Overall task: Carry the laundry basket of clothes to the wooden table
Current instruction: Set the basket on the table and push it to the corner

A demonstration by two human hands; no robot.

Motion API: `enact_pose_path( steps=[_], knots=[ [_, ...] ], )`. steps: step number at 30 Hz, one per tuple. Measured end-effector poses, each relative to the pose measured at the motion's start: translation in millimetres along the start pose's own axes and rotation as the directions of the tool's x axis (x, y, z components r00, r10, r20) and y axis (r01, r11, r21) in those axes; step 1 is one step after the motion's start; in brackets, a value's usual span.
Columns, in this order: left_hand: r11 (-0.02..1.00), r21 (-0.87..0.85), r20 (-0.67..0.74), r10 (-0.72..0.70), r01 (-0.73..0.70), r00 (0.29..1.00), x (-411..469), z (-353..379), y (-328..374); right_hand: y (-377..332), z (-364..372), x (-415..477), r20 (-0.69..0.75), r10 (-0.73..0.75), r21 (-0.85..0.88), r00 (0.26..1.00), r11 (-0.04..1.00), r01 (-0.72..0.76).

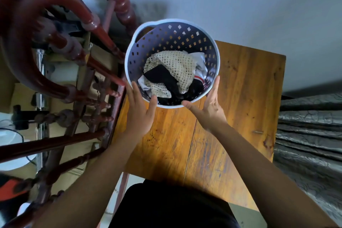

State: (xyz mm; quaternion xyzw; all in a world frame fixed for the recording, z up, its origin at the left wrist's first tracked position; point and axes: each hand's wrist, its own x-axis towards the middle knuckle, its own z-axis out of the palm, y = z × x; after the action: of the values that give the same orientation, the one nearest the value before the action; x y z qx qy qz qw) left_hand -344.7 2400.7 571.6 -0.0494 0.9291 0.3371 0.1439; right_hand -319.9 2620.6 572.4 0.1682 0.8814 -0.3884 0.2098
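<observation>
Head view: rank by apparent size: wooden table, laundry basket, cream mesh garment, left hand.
1. wooden table
2. laundry basket
3. and 4. cream mesh garment and left hand: look alike; hand nearer camera, so unranked.

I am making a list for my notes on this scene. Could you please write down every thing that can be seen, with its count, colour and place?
laundry basket: one, pale blue-white with small holes, over the far left part of the table, between the two hands
clothes: a few, cream mesh, black, white with a red stripe, inside the basket
wooden table: one, orange-brown, centre, under the basket
wooden furniture: dark red turned rails, left side
cardboard boxes: several, tan, behind the rails at left
grey fabric: crinkled, right edge
left hand: open, flat on the basket's near left rim
right hand: open, flat on the basket's near right rim
</observation>
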Motion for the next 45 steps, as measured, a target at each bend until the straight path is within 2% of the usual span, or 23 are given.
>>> enact_pose_path(
  steps=[6, 14, 21, 24, 28, 34, 38, 45],
  knots=[
    [0.999, 0.038, -0.022, 0.030, -0.029, 0.999, 52.0, -10.8, -5.8, -29.1, -7.9, 42.4, -0.013, 0.038, -0.100, 0.999, 0.994, -0.039],
    [1.000, 0.012, -0.027, 0.000, 0.000, 1.000, 102.7, -27.8, 1.0, -66.3, -22.0, 87.4, -0.037, 0.036, -0.195, 0.999, 0.980, -0.042],
    [0.997, 0.078, -0.024, 0.006, -0.005, 1.000, 99.7, -31.5, 3.1, -63.5, -20.6, 88.0, -0.073, 0.019, -0.207, 0.997, 0.978, -0.034],
    [0.967, 0.227, -0.068, 0.131, -0.112, 0.989, 91.2, -31.6, 0.2, -63.5, -18.8, 86.1, -0.104, 0.006, -0.236, 0.995, 0.971, -0.031],
    [0.882, 0.385, -0.003, 0.295, -0.271, 0.955, 79.8, -21.4, -9.6, -56.7, -18.0, 81.3, -0.116, -0.052, -0.263, 0.992, 0.965, 0.020],
    [0.749, 0.575, -0.075, 0.451, -0.331, 0.889, 87.2, -27.6, -13.6, -51.5, -20.4, 85.5, -0.137, -0.082, -0.259, 0.987, 0.965, 0.044],
    [0.661, 0.665, -0.070, 0.520, -0.349, 0.851, 91.0, -28.3, -9.0, -51.2, -32.9, 96.9, -0.078, -0.084, -0.283, 0.993, 0.957, 0.059],
    [0.740, 0.602, -0.167, 0.484, -0.300, 0.859, 88.0, 1.2, -2.8, -49.7, -53.7, 117.1, -0.010, -0.109, -0.321, 0.994, 0.942, 0.101]
  ],
)
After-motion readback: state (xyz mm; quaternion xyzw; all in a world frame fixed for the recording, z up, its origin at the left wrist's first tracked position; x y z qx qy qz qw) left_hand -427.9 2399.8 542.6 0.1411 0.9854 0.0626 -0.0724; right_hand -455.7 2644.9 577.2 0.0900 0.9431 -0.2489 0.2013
